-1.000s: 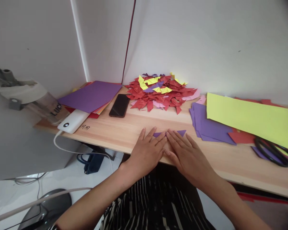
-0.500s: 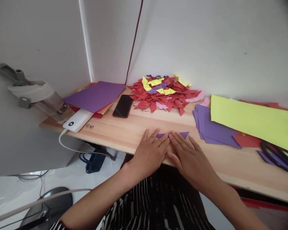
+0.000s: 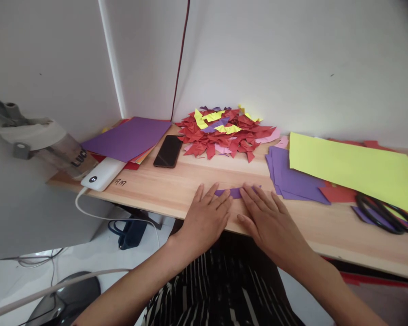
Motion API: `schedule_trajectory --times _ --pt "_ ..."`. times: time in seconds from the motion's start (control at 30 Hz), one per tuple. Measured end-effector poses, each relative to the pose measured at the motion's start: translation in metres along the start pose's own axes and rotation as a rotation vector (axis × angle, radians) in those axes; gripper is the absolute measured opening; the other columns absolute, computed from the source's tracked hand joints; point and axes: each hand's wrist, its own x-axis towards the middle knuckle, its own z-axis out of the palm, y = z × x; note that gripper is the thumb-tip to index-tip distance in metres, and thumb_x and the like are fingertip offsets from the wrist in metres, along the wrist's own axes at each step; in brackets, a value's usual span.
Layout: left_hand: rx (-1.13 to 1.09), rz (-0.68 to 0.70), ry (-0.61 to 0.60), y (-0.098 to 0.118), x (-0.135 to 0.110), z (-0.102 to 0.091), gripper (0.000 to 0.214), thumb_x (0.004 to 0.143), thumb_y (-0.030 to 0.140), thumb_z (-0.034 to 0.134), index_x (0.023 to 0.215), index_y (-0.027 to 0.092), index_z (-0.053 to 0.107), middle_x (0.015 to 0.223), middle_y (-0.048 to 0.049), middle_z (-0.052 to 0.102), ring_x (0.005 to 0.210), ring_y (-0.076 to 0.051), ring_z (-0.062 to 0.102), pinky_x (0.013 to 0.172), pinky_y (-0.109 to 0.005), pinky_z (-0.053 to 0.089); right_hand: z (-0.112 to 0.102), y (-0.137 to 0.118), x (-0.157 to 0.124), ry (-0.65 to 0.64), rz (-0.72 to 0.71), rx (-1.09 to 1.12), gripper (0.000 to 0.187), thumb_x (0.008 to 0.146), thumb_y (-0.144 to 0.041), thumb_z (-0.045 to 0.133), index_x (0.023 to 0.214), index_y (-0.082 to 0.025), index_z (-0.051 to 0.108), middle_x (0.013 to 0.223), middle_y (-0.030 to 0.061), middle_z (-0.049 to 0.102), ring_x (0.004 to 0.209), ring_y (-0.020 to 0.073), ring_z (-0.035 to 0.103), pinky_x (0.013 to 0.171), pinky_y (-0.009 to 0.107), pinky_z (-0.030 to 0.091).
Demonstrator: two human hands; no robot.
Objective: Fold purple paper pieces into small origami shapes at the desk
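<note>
A narrow folded strip of purple paper (image 3: 236, 193) lies on the wooden desk (image 3: 177, 185) near its front edge. My left hand (image 3: 207, 213) rests flat with its fingertips on the strip's left end. On the right end press the outstretched fingers of my right hand (image 3: 267, 213), its thumb apart from them. Between the hands the middle of the strip shows; its ends are partly under my fingers. Behind it is a heap of folded paper pieces (image 3: 224, 136), mostly red, with yellow, purple and pink ones.
Purple sheets (image 3: 292, 179), a yellow sheet (image 3: 353, 167) and black-handled scissors (image 3: 377, 213) lie on the right. To the left are a phone (image 3: 168, 151), a white power bank (image 3: 102, 174) with a cable, a purple sheet (image 3: 132, 138) on stacked paper, and a clear bottle (image 3: 61, 149).
My hands have slid apart along the purple strip, baring more of its middle. The whole view has shifted slightly, so the desk things appear further left.
</note>
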Motion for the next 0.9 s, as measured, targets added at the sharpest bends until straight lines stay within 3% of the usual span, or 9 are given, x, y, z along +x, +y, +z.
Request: schedule_trajectory --times 0.13,0.37,0.5,0.63,0.9 --pt "0.001 0.004 0.012 -0.001 0.0 0.0 0.041 0.099 0.028 0.036 0.136 0.019 0.053 0.144 -0.0029 0.05 0.141 -0.028 0.035 0.116 -0.054 0.026 -0.002 -0.008 0.005 -0.053 -0.063 0.055 0.057 0.099 -0.041 0.029 0.146 -0.011 0.04 0.153 0.0096 0.036 0.141 0.0241 0.035 0.114 0.048 0.03" --pt "-0.015 -0.001 0.027 0.0 0.001 0.0 0.039 0.099 0.027 0.037 0.131 0.021 0.056 0.143 -0.0023 0.052 0.138 -0.028 0.039 0.114 -0.055 0.028 0.001 0.011 -0.003 -0.008 0.017 -0.008 0.06 0.099 -0.045 0.025 0.144 -0.009 0.043 0.15 0.0115 0.041 0.139 0.0273 0.039 0.113 0.051 0.03" --pt "-0.015 0.007 0.03 0.0 0.001 -0.001 0.039 0.098 0.027 0.037 0.131 0.019 0.057 0.141 -0.0057 0.054 0.139 -0.027 0.039 0.115 -0.054 0.027 -0.001 0.0 0.001 0.014 0.026 -0.028 0.059 0.099 -0.044 0.029 0.143 -0.008 0.045 0.15 0.0109 0.04 0.142 0.0297 0.033 0.115 0.053 0.026" --pt "-0.012 0.007 0.0 -0.003 0.001 -0.002 0.041 0.098 0.029 0.038 0.133 0.018 0.055 0.14 -0.0075 0.055 0.139 -0.027 0.038 0.116 -0.053 0.026 -0.002 -0.013 0.006 -0.025 -0.057 0.011 0.058 0.099 -0.041 0.028 0.145 -0.009 0.042 0.152 0.0097 0.037 0.14 0.0255 0.037 0.114 0.05 0.029" --pt "-0.035 0.029 0.039 0.0 -0.005 -0.001 0.037 0.098 0.028 0.039 0.129 0.019 0.057 0.14 -0.0046 0.055 0.137 -0.027 0.042 0.115 -0.053 0.028 -0.003 0.003 -0.011 0.037 -0.051 0.004 0.053 0.099 -0.038 0.032 0.141 -0.008 0.047 0.146 0.0132 0.047 0.136 0.0261 0.042 0.114 0.05 0.029"
